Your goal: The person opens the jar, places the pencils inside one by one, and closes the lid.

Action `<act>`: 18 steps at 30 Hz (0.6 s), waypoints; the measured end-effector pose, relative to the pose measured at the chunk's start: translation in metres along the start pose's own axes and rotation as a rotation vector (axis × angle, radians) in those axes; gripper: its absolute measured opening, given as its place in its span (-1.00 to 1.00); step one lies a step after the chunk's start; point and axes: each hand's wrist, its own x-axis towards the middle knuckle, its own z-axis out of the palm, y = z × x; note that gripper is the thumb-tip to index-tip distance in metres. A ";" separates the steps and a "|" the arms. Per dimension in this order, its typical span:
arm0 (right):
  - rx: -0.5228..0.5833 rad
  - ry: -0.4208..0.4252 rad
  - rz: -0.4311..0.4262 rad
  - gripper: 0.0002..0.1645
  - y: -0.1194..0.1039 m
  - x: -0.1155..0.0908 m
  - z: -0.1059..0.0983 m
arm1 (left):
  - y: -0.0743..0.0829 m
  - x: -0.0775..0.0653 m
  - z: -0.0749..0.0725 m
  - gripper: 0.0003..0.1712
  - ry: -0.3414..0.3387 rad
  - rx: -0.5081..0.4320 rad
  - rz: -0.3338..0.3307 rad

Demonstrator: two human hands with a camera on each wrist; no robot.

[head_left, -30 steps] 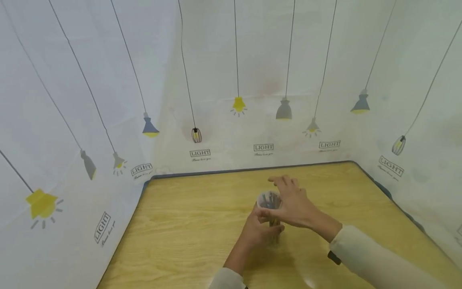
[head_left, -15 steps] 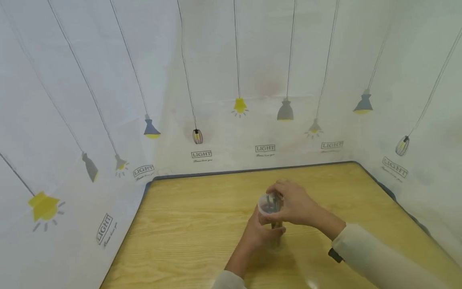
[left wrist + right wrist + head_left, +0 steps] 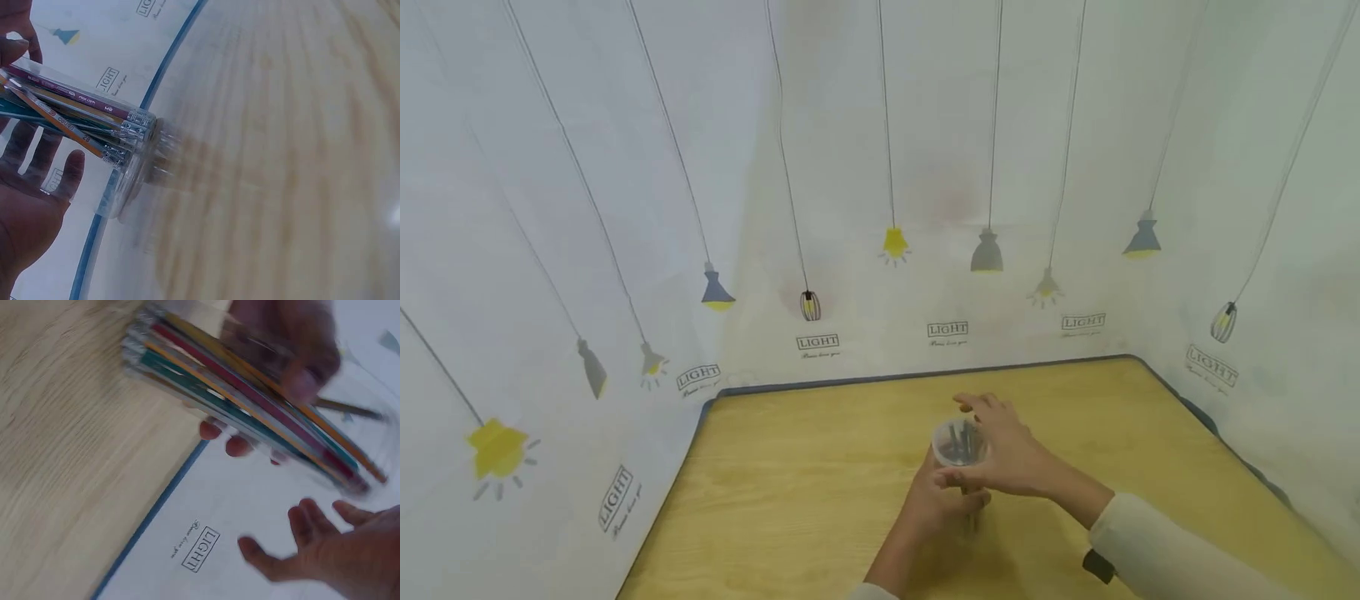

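A clear plastic cup [image 3: 958, 442] stands roughly upright in my left hand [image 3: 928, 500], whose fingers and thumb wrap its side. Several pencils [image 3: 250, 403] in red, orange, green and purple lean inside it, metal ferrules down at the base. In the left wrist view, the left hand [image 3: 31, 212] shows at the lower left beside the pencils [image 3: 69, 112], with the cup's base close over the wooden table [image 3: 300, 137]. My right hand [image 3: 1011, 450] arches beside the cup's rim, fingers spread. In the right wrist view, that hand [image 3: 337, 550] is apart from the cup, holding nothing.
The wood-grain table [image 3: 790, 467] has a blue edge strip [image 3: 880, 379] along its back and sides. White wall sheets [image 3: 850, 150] printed with hanging lamps and the word LIGHT enclose it on three sides.
Half a second ago my right fingers were curved down onto the cup's rim; now they are lifted and spread. My left hand keeps its hold, and the head view has tilted up slightly.
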 end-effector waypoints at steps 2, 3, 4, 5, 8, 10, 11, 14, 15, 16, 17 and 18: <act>0.125 -0.038 -0.019 0.17 0.006 -0.004 -0.006 | 0.000 -0.004 0.000 0.12 -0.012 -0.028 -0.021; 0.174 -0.050 -0.027 0.09 0.009 -0.005 -0.009 | 0.000 -0.005 -0.001 0.13 -0.015 -0.031 -0.025; 0.215 -0.061 -0.027 0.01 0.012 -0.006 -0.011 | 0.001 -0.006 -0.001 0.15 -0.019 -0.041 -0.024; 0.244 -0.068 -0.019 -0.08 0.014 -0.006 -0.012 | 0.001 -0.006 -0.001 0.16 -0.022 -0.048 -0.029; 0.262 -0.033 -0.009 -0.23 0.017 -0.005 -0.011 | 0.003 -0.006 -0.001 0.17 -0.028 -0.055 -0.027; 0.229 0.028 0.007 -0.24 0.015 -0.006 -0.008 | 0.002 -0.005 0.000 0.16 -0.031 -0.061 -0.020; 0.208 0.070 0.012 -0.25 0.013 -0.006 -0.004 | 0.002 -0.005 0.001 0.14 -0.030 -0.062 -0.019; 0.147 0.187 0.041 -0.22 0.007 -0.008 0.006 | 0.001 -0.004 0.003 0.12 -0.021 -0.064 -0.018; 0.140 0.210 0.059 -0.21 0.005 -0.008 0.009 | 0.000 -0.005 0.003 0.12 -0.012 -0.065 -0.022; 0.142 0.224 0.074 -0.19 0.003 -0.008 0.013 | -0.001 -0.005 0.003 0.11 -0.005 -0.064 -0.022; 0.151 0.227 0.090 -0.18 0.002 -0.008 0.016 | -0.002 -0.006 0.003 0.10 0.003 -0.066 -0.028; 0.161 0.219 0.102 -0.16 0.001 -0.008 0.018 | -0.003 -0.007 0.003 0.10 0.010 -0.070 -0.034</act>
